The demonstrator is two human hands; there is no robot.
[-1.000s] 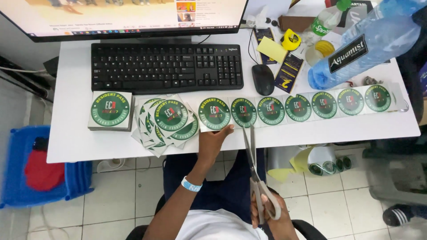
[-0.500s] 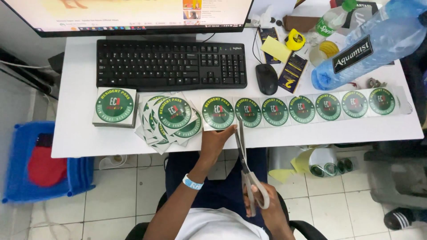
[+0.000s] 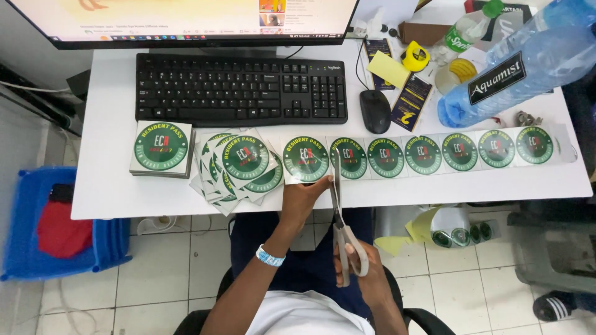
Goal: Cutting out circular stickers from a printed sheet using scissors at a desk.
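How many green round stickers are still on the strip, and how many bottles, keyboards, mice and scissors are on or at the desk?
Green stickers on the strip: 8
Plastic bottles: 2
Keyboard: 1
Mouse: 1
Scissors: 1
Total: 13

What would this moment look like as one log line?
left hand: holds sticker strip end | right hand: grips scissors | blades: at gap after first sticker | cut stickers: piled left
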